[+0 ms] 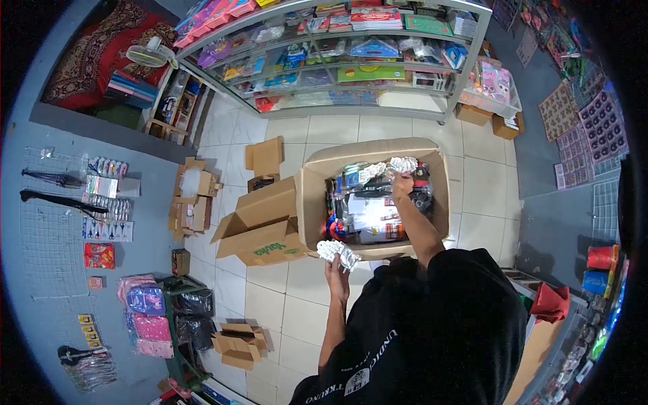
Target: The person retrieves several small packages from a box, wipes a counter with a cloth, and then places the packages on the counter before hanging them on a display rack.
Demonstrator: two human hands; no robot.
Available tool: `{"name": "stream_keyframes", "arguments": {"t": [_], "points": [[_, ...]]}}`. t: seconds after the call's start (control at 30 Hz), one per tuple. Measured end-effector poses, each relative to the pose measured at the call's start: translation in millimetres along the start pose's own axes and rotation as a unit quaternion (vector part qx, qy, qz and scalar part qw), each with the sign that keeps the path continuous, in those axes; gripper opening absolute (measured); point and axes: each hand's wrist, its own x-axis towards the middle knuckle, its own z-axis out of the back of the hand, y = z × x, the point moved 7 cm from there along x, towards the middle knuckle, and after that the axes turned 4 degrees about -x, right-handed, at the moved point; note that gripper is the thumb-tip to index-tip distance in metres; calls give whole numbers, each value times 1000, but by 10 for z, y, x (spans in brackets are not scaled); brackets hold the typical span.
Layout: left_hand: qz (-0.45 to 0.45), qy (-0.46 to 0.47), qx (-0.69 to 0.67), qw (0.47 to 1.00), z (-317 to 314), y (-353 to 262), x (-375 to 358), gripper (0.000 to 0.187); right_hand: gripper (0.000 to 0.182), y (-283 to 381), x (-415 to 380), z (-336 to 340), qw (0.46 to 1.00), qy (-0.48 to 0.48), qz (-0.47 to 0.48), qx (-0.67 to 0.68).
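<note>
My left hand (336, 278) is closed around the lower end of a shiny silvery-white bundle (339, 255), held just outside the near left corner of a large cardboard box (310, 202). My right hand (403, 183) reaches into the far part of that box, fingers closed at a second silvery bundle (403, 165). Another silvery piece (371, 173) lies just left of it. Packed goods in clear plastic (374, 214) fill the box, with glare on the middle ones. Black, blue and red items show along its sides. What exactly the silvery bundles are, I cannot make out.
An open flattened carton (263, 233) lies left of the box, with smaller cartons (192, 196) beyond. A glass display shelf (351, 74) stands ahead. Goods hang on the left wall grid (57, 202). A small carton (239, 344) sits on the tiled floor (263, 297).
</note>
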Motion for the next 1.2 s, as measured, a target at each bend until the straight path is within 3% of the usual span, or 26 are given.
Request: {"name": "stream_keyframes", "arguments": {"t": [0.03, 0.17, 0.27, 0.3, 0.4, 0.5, 0.67, 0.73, 0.8, 0.93, 1.07, 1.1, 1.2], "points": [[-3, -2, 1, 1000, 21, -17, -35, 35, 38, 16, -33, 7, 999, -19, -36, -17], [-4, -29, 9, 1000, 200, -43, -134, 32, 34, 146, -187, 70, 998, -32, -8, 46], [-10, -37, 18, 999, 274, -78, -220, 31, 30, 101, -261, 58, 996, -1, -61, 67], [-12, -31, 18, 999, 269, -99, -249, 32, 25, -197, 18, -155, 994, -4, -78, 81], [-15, -30, 25, 999, 349, -103, -280, 32, 21, -43, -130, -207, 977, 103, -12, 185], [-8, -48, 34, 998, 448, -82, -265, 32, 20, 25, -261, -157, 984, 114, -30, 136], [-21, -40, 40, 998, 475, -120, -244, 28, 15, 232, -408, -10, 995, 48, 8, -81], [-28, -41, 40, 998, 490, -144, -250, 28, 19, -115, -89, -303, 997, 58, 22, 53], [-31, -41, 40, 998, 491, -157, -251, 29, 24, -701, 549, -852, 931, 116, 41, 344], [-29, -38, 36, 998, 492, -143, -274, 29, 21, -37, -170, -207, 977, 5, 95, 189], [-17, -35, 47, 998, 535, -91, -289, 30, 19, 476, -711, 369, 991, -17, 92, 98], [-16, -31, 50, 998, 526, -83, -281, 30, 18, 172, -321, 192, 970, -43, 225, 76], [-8, -29, 78, 997, 565, -62, -213, 30, 14, 193, -407, 406, 953, 64, 179, 235]]}}
